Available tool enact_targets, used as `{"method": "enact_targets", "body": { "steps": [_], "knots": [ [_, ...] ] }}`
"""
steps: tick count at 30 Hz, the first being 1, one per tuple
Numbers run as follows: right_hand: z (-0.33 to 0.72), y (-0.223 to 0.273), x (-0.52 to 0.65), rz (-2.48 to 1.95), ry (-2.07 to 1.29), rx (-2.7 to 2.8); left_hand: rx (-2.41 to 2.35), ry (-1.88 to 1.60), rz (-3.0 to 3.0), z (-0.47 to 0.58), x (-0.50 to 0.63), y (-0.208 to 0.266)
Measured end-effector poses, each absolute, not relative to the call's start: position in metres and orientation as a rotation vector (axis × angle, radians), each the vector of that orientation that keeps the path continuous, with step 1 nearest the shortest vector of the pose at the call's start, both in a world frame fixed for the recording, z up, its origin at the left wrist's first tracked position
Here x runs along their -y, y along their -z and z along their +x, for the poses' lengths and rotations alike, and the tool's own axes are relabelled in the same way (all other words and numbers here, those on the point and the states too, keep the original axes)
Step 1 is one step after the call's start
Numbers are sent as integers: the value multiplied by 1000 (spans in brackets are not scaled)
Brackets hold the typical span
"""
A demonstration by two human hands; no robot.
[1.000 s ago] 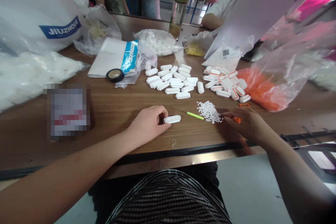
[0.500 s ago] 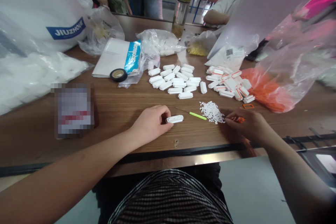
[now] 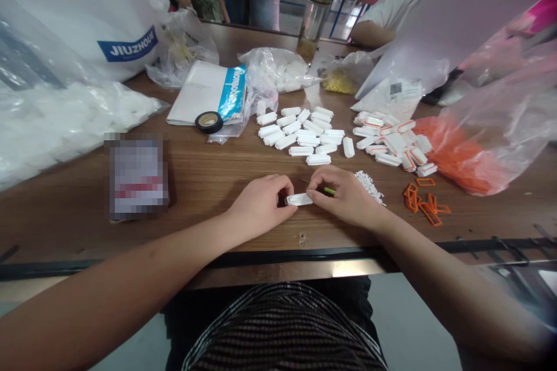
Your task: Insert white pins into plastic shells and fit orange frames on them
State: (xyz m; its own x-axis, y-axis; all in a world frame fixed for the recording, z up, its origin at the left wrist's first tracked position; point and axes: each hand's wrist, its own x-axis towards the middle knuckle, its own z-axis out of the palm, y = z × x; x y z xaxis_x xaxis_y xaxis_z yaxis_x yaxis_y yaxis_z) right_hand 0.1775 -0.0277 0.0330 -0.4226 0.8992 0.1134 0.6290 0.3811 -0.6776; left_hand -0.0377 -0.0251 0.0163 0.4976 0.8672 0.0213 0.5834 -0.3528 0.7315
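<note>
My left hand pinches the left end of a white plastic connector housing, which lies low over the table with a row of small openings facing up. My right hand is at the housing's right end, thumb and fingertips pressed together. Whatever they hold is too small or hidden to make out. A pick with a green handle lies partly behind my right hand. Just past that hand is a heap of tiny white pieces, partly covered by it. Several orange rectangular frames lie to its right.
White housings are spread farther back, beside a pile with orange strips. A bag of orange parts is at right, a bag of white parts at left. Black tape touches a notebook. A bottle stands behind.
My right hand has moved left from the edge of the tiny white pieces to the housing, uncovering the orange frames. My left hand keeps its hold. The whole view has shifted slightly.
</note>
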Motion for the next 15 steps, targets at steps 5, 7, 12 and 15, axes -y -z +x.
{"method": "enact_targets", "body": {
  "steps": [5,7,12,15],
  "knots": [
    [178,-28,28,-1283,-742,2171,-1183,-536,2073,-37,24,-18],
    [177,-28,30,-1264,-738,2176,-1186,-533,2071,-37,25,-19],
    [175,-27,30,-1253,-726,2160,-1193,-527,2061,-37,25,-20],
    [176,-26,29,-1298,-796,2099,-1195,-526,2062,-37,25,-20]
  ]
}}
